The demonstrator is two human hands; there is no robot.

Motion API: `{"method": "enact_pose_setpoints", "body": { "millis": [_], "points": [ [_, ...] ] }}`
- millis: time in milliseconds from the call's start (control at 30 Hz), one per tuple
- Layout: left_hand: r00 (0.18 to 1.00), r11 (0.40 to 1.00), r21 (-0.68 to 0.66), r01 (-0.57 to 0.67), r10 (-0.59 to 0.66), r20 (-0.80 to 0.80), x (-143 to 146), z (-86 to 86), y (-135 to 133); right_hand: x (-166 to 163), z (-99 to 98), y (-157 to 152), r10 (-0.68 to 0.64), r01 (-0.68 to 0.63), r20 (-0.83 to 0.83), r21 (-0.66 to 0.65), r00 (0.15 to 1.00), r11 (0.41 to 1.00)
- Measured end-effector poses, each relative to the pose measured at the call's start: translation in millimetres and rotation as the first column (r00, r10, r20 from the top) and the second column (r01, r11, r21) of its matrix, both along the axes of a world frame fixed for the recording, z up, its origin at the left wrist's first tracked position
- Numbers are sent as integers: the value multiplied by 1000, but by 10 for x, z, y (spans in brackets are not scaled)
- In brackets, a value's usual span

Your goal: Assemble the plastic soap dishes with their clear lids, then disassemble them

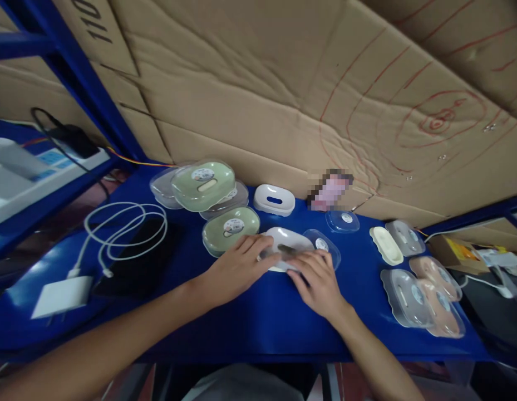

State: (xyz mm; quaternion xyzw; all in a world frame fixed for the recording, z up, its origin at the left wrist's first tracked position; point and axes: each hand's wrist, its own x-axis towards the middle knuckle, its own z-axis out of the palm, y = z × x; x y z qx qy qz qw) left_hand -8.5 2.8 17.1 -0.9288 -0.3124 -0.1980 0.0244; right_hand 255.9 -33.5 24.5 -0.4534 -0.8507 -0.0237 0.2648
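A white oval soap dish (291, 238) lies on the blue table in front of me, its middle partly covered and blurred. My left hand (244, 264) pinches its left edge between thumb and fingers. On the front right edge, my right hand (319, 284) grips the same dish with curled fingers. A clear plastic lid with a round label (323, 244) sits just behind my right fingers. Left of the dish is a green soap dish under a clear lid (237, 223). Another white soap dish (275, 199) with an oval slot stands behind.
More lidded dishes (203, 186) are stacked at the back left. Grey and peach dishes (408, 298) and a cream tray (387, 245) lie at the right. A coiled white cable (127, 239) with a charger (64, 297) occupies the left. Cardboard (250, 100) walls the back.
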Motion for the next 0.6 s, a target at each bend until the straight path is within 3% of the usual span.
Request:
{"method": "enact_pose_setpoints", "body": {
  "millis": [100,367,600],
  "points": [
    [999,999,51,-8,6,34,-14,36,26,-144,-46,-66,111,-111,8,-27,994,993],
    [999,999,-23,47,-47,1,6,-57,66,-83,-144,55,82,-87,-46,-141,996,986],
    [997,996,-53,66,-67,-29,-7,-68,43,-42,-95,63,201,-194,14,-199,979,960]
  ]
}}
